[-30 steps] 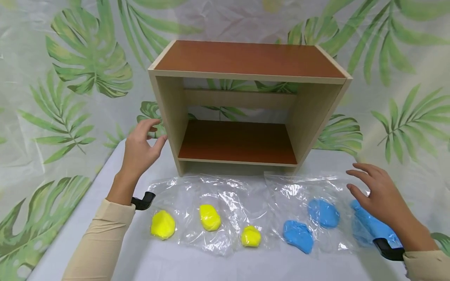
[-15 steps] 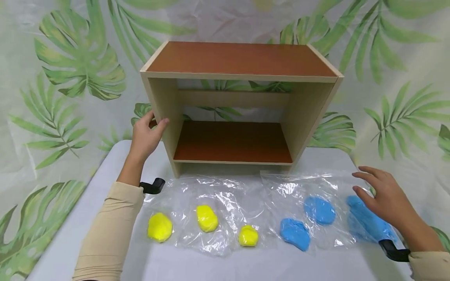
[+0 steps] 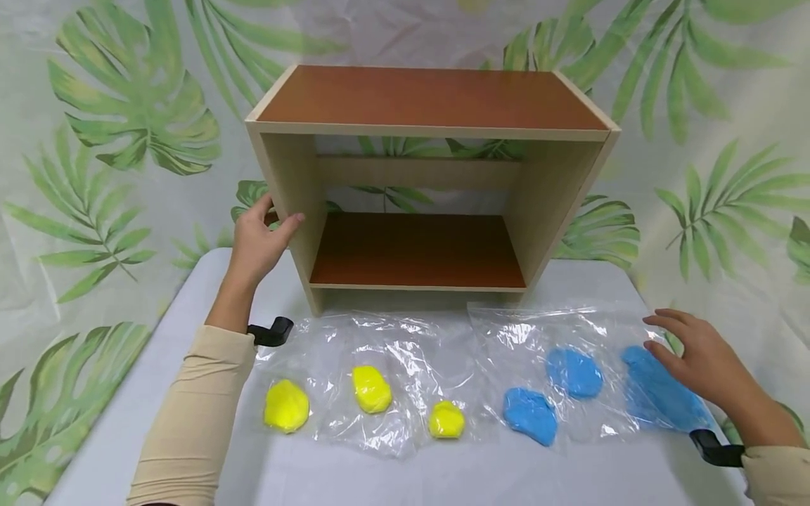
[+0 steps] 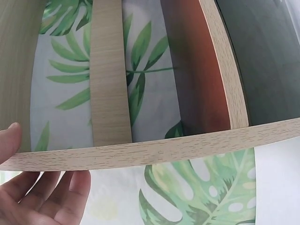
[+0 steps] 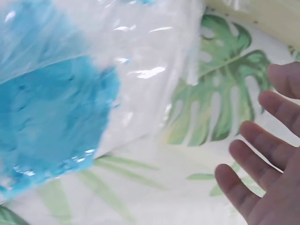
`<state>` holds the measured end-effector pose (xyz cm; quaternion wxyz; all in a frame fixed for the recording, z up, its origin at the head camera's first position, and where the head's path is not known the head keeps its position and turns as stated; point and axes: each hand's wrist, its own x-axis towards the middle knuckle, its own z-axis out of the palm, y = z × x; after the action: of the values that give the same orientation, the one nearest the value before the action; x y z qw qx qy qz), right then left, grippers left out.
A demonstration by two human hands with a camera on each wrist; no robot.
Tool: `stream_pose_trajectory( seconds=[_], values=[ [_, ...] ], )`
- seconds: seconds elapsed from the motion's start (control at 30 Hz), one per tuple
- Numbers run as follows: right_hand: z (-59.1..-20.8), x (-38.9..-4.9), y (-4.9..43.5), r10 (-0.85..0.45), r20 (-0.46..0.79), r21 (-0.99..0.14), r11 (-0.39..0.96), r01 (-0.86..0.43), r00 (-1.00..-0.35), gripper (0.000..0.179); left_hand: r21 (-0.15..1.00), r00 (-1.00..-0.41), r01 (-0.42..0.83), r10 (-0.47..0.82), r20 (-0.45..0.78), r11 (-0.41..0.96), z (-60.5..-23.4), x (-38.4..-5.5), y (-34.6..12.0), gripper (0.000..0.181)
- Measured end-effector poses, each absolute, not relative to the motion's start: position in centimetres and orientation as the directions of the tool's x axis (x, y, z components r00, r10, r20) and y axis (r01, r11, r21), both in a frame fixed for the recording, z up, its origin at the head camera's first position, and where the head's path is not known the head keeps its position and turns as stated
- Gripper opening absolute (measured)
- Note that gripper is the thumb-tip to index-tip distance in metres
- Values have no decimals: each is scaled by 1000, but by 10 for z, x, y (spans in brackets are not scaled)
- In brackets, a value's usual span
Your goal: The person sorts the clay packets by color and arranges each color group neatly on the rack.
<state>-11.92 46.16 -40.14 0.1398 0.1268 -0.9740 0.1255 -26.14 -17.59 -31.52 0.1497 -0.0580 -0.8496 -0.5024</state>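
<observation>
A small wooden shelf unit with red-brown boards stands upright at the back of the table. My left hand grips its left side panel, the thumb on the inner face and the fingers on the outer face. At the right, my right hand hovers with relaxed, spread fingers and holds nothing. Nearest to it lies a blue clay-like lump under clear plastic. In the right wrist view, the fingers are apart from that blue lump.
Two more blue lumps and several yellow lumps lie in or on clear plastic bags in front of the shelf unit. The white table stands before a leaf-patterned sheet.
My left hand has come to the shelf unit's left panel and taken hold of it. My right hand has shifted slightly right and down in view. The shelf unit appears to stay in place.
</observation>
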Motion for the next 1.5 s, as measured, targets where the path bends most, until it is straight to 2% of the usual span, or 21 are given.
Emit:
stream_pose_trajectory(
  seconds=[0.2, 0.37, 0.53, 0.83, 1.0, 1.23, 1.5],
  values=[
    [-419, -116, 485, -192, 143, -232, 947, -222, -971, 47, 835, -955, 221, -63, 291, 504, -314, -259, -178, 53],
    [-431, -111, 503, -103, -17, -228, 969, -96, -995, 56, 828, -956, 224, -51, 290, 513, -313, -260, -175, 55],
    [-439, -112, 516, -59, -145, -235, 972, -24, -988, 65, 826, -956, 222, -53, 290, 518, -313, -263, -176, 55],
    [-458, -107, 532, -64, -283, -270, 963, 15, -957, 82, 816, -952, 240, -36, 303, 525, -313, -263, -174, 55],
    [-461, -108, 530, -23, -320, -246, 968, 60, -947, 90, 819, -952, 237, -43, 302, 523, -312, -262, -174, 53],
    [-458, -112, 527, -15, -329, -239, 969, 67, -944, 91, 809, -955, 238, -23, 296, 538, -309, -260, -177, 52],
    [-453, -110, 532, 12, -327, -252, 963, 100, -945, 101, 811, -959, 228, -20, 283, 539, -311, -263, -177, 54]
  ],
)
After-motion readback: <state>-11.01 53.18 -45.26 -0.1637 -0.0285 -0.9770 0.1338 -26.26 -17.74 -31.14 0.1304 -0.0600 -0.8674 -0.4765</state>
